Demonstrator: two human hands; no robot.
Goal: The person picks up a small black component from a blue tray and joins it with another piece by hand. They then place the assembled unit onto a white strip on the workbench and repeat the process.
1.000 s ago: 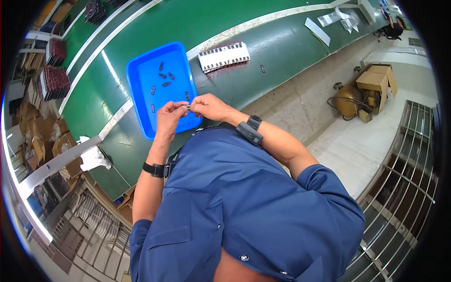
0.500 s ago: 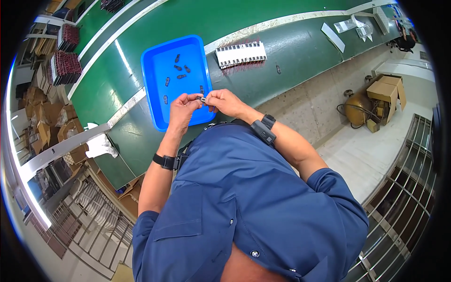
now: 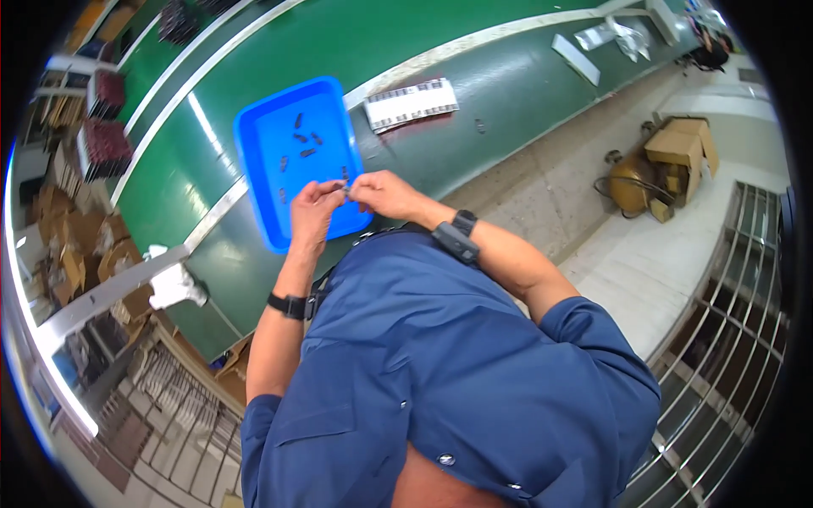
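Both hands meet over the near right part of a blue plastic tray (image 3: 257, 203). My left hand (image 3: 312, 218) pinches a small dark part (image 3: 345, 191) between thumb and fingers. Closed on the same part from the other side is my right hand (image 3: 391, 196); fingertips and blur hide most of its shape. Several small dark connector-like pieces (image 3: 307, 153) lie scattered on the tray floor, one of them (image 3: 345, 172) just beyond my fingertips.
Right of the tray, a white slotted block (image 3: 411, 105) with reddish wires rests on the green bench (image 3: 508, 93). Beside it lies a single small dark piece (image 3: 480, 126). Farther right are a white panel (image 3: 576, 59) and clear plastic wrapping (image 3: 631, 38). A cardboard box (image 3: 682, 144) stands beyond the bench edge.
The view has shifted, so the tray and bench sit slightly lower and more left. Both hands stay together on the small part, whose pale end showed more plainly before.
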